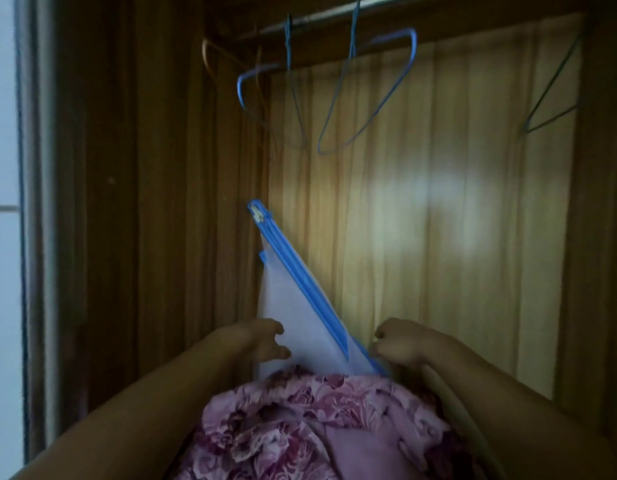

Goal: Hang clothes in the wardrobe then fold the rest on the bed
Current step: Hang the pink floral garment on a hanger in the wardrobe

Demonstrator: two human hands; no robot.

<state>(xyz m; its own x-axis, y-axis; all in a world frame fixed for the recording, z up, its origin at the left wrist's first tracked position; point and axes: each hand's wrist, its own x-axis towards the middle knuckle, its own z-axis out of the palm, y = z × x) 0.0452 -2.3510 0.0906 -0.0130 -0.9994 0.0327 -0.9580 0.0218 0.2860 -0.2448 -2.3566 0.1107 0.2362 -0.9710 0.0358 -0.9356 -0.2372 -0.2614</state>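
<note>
Left hand (262, 341) and right hand (399, 342) pinch a pale cloth (293, 313), low middle. Hangers (239, 89) up top are bare, so hanging looks hardly started.

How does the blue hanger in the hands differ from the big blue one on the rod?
The held hanger carries a pale garment; the rod hanger is bare. The held hanger slants low between the left hand and right hand; the rod hanger hangs on the rod. The held hanger looks thicker than the wiry rod hanger. Both are blue.
</note>
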